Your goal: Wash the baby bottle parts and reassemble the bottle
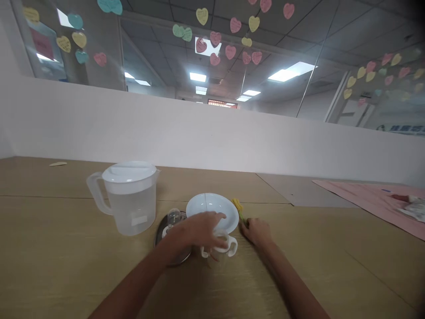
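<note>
My left hand (pixel 204 228), thumb and fingers apart, is over a clear cup with white handles (pixel 233 247); whether it touches the rim I cannot tell. Something thin and reddish shows low in the cup. My right hand (pixel 258 231) is closed around the green stem of a yellow flower (pixel 237 204), which lies by the edge of a white oval dish (pixel 195 204). Partly behind my left forearm is a round metal tray (pixel 156 241) bearing a small clear container (pixel 174 217) and a white piece that I cannot make out.
A lidded clear plastic pitcher (pixel 133 201) stands on the wooden table (pixel 66 248) at the left. Far right lies a pink cloth (pixel 368 197) with a white and red item on it. A white partition (pixel 199 133) with glass above runs along the back.
</note>
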Action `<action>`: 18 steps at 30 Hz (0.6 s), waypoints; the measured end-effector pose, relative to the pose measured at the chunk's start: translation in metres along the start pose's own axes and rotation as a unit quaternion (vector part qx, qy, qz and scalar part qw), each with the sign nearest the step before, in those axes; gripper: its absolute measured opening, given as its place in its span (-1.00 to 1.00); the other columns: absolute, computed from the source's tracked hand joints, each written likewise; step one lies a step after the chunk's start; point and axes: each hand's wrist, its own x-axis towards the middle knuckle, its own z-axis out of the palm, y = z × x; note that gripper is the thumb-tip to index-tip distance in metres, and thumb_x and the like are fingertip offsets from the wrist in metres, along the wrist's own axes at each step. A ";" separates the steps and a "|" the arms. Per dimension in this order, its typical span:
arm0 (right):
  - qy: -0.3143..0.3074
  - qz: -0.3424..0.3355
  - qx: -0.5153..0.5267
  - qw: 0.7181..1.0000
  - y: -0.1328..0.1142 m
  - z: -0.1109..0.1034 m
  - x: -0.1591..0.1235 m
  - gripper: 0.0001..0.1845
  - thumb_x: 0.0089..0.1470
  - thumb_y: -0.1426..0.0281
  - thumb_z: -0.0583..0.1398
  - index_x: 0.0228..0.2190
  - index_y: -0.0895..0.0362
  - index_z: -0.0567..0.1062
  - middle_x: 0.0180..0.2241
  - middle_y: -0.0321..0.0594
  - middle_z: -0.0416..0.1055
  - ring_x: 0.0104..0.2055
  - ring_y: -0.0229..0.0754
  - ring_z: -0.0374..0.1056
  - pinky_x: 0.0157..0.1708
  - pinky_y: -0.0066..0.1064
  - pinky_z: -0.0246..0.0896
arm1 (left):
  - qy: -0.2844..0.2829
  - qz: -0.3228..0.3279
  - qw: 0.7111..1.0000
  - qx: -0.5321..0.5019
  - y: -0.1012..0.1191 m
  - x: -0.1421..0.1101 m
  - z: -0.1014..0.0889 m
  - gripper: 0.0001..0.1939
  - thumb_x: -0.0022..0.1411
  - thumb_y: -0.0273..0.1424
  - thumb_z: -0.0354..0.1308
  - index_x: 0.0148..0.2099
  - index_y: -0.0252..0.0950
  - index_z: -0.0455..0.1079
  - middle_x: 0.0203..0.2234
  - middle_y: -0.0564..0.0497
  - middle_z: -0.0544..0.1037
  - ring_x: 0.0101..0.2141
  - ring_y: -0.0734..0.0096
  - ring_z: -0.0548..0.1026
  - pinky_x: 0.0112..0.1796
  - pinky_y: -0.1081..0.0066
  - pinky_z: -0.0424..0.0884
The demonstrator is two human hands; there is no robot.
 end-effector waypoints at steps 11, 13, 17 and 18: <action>0.151 -0.048 0.154 0.975 -0.034 -0.060 0.013 -0.61 0.09 0.24 -0.03 -0.46 0.13 0.52 -0.41 -0.13 0.49 -0.38 -0.22 0.37 -0.50 -0.51 -0.01 | -0.050 -0.213 0.968 0.125 -0.076 0.011 0.006 -0.82 -0.12 -0.57 0.13 -0.39 -0.35 0.47 -0.34 -0.15 0.56 -0.32 0.20 0.49 -0.35 0.41 0.37; 0.071 -0.116 0.211 0.968 -0.053 -0.067 0.019 -0.63 0.06 0.24 0.01 -0.49 0.15 0.53 -0.43 -0.14 0.48 -0.39 -0.24 0.35 -0.51 -0.54 0.03 | -0.056 -0.220 0.967 0.119 -0.081 0.014 0.015 -0.82 -0.17 -0.56 0.17 -0.41 -0.34 0.49 -0.36 -0.16 0.56 -0.34 0.17 0.50 -0.37 0.39 0.38; -0.136 -0.183 0.309 0.923 -0.086 -0.058 0.032 -0.69 -0.05 0.25 0.09 -0.49 0.19 0.54 -0.53 -0.20 0.44 -0.55 -0.31 0.29 -0.66 -0.58 0.05 | -0.027 -0.211 0.972 0.096 -0.089 0.017 0.028 -0.86 -0.18 -0.54 0.18 -0.45 -0.30 0.50 -0.42 -0.15 0.57 -0.38 0.14 0.50 -0.38 0.33 0.39; -0.154 -0.189 0.313 0.918 -0.092 -0.052 0.034 -0.71 -0.08 0.26 0.11 -0.50 0.19 0.54 -0.57 -0.22 0.43 -0.59 -0.32 0.27 -0.69 -0.59 0.05 | -0.016 -0.200 0.976 0.087 -0.090 0.018 0.030 -0.86 -0.19 -0.53 0.19 -0.47 -0.29 0.50 -0.43 -0.16 0.57 -0.38 0.13 0.50 -0.38 0.31 0.39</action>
